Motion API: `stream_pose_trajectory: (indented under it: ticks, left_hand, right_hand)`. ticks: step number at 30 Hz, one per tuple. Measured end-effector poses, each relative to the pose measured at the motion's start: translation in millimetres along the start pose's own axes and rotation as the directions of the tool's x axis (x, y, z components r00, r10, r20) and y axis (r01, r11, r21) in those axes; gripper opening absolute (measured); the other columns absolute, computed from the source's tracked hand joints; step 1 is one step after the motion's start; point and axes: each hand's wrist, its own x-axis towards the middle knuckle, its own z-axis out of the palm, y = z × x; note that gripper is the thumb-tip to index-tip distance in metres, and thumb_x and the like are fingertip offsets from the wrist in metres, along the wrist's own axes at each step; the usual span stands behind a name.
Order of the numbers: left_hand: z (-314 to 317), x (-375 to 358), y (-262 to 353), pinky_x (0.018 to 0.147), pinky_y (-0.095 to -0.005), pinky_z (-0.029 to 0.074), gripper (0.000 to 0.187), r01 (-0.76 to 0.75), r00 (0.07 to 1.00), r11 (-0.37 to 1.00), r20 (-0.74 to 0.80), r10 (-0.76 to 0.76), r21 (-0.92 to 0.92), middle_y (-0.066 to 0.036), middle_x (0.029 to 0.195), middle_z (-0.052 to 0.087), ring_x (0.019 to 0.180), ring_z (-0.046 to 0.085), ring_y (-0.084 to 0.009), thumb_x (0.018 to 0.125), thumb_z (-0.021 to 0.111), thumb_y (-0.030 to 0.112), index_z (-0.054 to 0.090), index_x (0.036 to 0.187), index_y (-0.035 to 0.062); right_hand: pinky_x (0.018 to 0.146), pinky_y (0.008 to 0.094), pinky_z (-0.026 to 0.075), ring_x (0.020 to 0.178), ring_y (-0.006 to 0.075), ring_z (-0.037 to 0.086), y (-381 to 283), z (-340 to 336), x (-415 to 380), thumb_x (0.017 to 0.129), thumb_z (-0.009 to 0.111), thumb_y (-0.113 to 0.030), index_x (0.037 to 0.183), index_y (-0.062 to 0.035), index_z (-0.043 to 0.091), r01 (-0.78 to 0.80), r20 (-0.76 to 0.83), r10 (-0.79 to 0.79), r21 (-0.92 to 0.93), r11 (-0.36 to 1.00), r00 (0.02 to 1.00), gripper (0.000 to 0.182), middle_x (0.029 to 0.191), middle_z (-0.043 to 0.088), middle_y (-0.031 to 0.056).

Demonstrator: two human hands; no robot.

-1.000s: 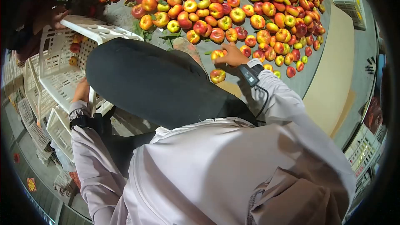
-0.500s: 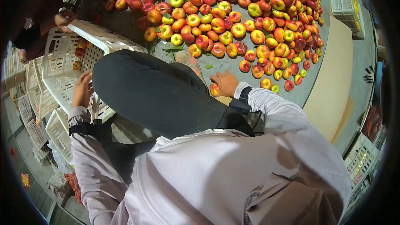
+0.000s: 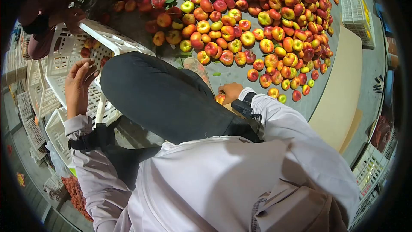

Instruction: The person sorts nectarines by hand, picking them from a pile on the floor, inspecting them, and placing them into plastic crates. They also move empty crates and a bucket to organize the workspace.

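Observation:
My left hand is raised over the white plastic crate, its fingers loosely bent and apart, with nothing visible in them. Inside that crate lie a few red and yellow fruits. Beyond my knee, my right hand has its fingers curled over a flat nectarine, which shows partly below the knuckles. Many more flat nectarines, red, yellow and some green, are spread in a heap across the grey surface. My leg hides part of the crate.
Another person's hand is at the crate's far rim. More white crates stand on the left. At the right are a tan board and a stacked white crate. A red mesh sack sits at lower left.
My left hand has risen from the crate's near side to above it. My right hand's fingers, stretched out before, have curled in over the nectarine.

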Motion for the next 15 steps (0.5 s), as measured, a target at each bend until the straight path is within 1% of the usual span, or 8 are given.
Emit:
stream_pose_trajectory:
  ticks: [1,3,5,6,7,9,12,15]
  left_hand:
    - [7,-3,5,0.091,-0.0323,0.048,0.021,-0.001,1.0,1.0,-0.004,0.001,-0.002,-0.01,0.105,0.063,0.099,0.061,-0.0191,0.091,0.057,0.016,0.057,0.107,0.0023]
    - [20,-9,13,0.087,-0.0309,0.049,0.02,-0.067,0.997,0.998,0.042,0.066,0.015,-0.008,0.102,0.062,0.094,0.061,-0.0179,0.09,0.058,0.016,0.059,0.103,0.0016]
    - [31,-19,23,0.087,-0.0313,0.049,0.019,-0.099,0.994,0.994,0.043,0.098,0.035,-0.008,0.101,0.062,0.094,0.061,-0.0181,0.091,0.057,0.016,0.059,0.103,0.0013]
    - [38,-24,30,0.087,-0.0316,0.049,0.018,-0.147,0.989,0.988,0.039,0.145,0.049,-0.008,0.101,0.062,0.094,0.061,-0.0182,0.091,0.057,0.015,0.06,0.103,0.0011]
    - [47,-30,38,0.087,-0.0316,0.049,0.018,-0.15,0.988,0.988,0.039,0.148,0.046,-0.008,0.101,0.062,0.094,0.061,-0.0182,0.091,0.057,0.015,0.06,0.103,0.0011]
    - [68,-44,56,0.087,-0.0321,0.049,0.018,-0.254,0.961,0.967,0.109,0.254,-0.015,-0.008,0.101,0.062,0.094,0.061,-0.0183,0.091,0.055,0.014,0.059,0.103,0.0008]
    - [122,-62,71,0.081,-0.032,0.051,0.022,-0.044,0.945,0.99,0.315,0.084,-0.133,-0.008,0.099,0.06,0.089,0.061,-0.0165,0.091,0.053,0.016,0.057,0.104,-0.0002]
    - [167,-63,52,0.079,-0.0385,0.054,0.031,0.361,0.797,0.926,0.553,-0.243,-0.113,-0.01,0.105,0.057,0.091,0.06,-0.0173,0.093,0.053,0.024,0.05,0.114,0.0016]
  right_hand:
    - [0.083,0.041,0.049,0.097,0.0325,0.062,1,-3,-4,0.06,0.071,-0.038,0.114,-0.017,0.06,0.002,0.001,-0.002,-0.004,1.0,1.0,0.06,0.104,0.065,0.0116]
    - [0.081,0.0429,0.049,0.094,0.0353,0.062,3,-3,-14,0.06,0.072,-0.039,0.108,-0.0158,0.063,-0.033,-0.272,0.014,-0.064,0.997,0.962,0.054,0.098,0.065,0.0131]
    - [0.077,0.0452,0.049,0.084,0.0369,0.062,19,-11,-14,0.065,0.071,-0.037,0.093,-0.0095,0.067,-0.087,-0.616,0.118,0.08,0.993,0.779,0.04,0.087,0.065,0.0138]
    - [0.072,0.0423,0.051,0.077,0.0326,0.063,26,-19,-14,0.066,0.072,-0.038,0.088,-0.0063,0.067,-0.103,-0.662,0.28,0.294,0.95,0.696,0.039,0.084,0.064,0.014]
    - [0.063,0.0383,0.052,0.072,0.0263,0.065,58,-25,1,0.072,0.071,-0.039,0.094,-0.0064,0.065,0.13,-0.624,0.217,0.461,0.878,0.751,0.04,0.086,0.066,0.0113]
    - [0.058,0.0342,0.054,0.072,0.0213,0.066,38,-66,-25,0.079,0.068,-0.04,0.107,-0.0074,0.06,0.26,-0.275,0.211,0.961,0.096,0.938,0.044,0.095,0.066,0.0092]
    - [0.059,0.0368,0.058,0.074,0.0234,0.066,3,-104,-50,0.086,0.06,-0.04,0.117,-0.0056,0.053,0.328,-0.322,0.08,0.865,-0.38,0.943,0.047,0.103,0.063,0.0127]
    - [0.067,0.0417,0.058,0.101,0.0326,0.062,-62,-139,-83,0.091,0.047,-0.047,0.125,-0.0025,0.048,0.333,-0.464,-0.091,0.746,-0.577,0.881,0.056,0.113,0.06,0.0172]
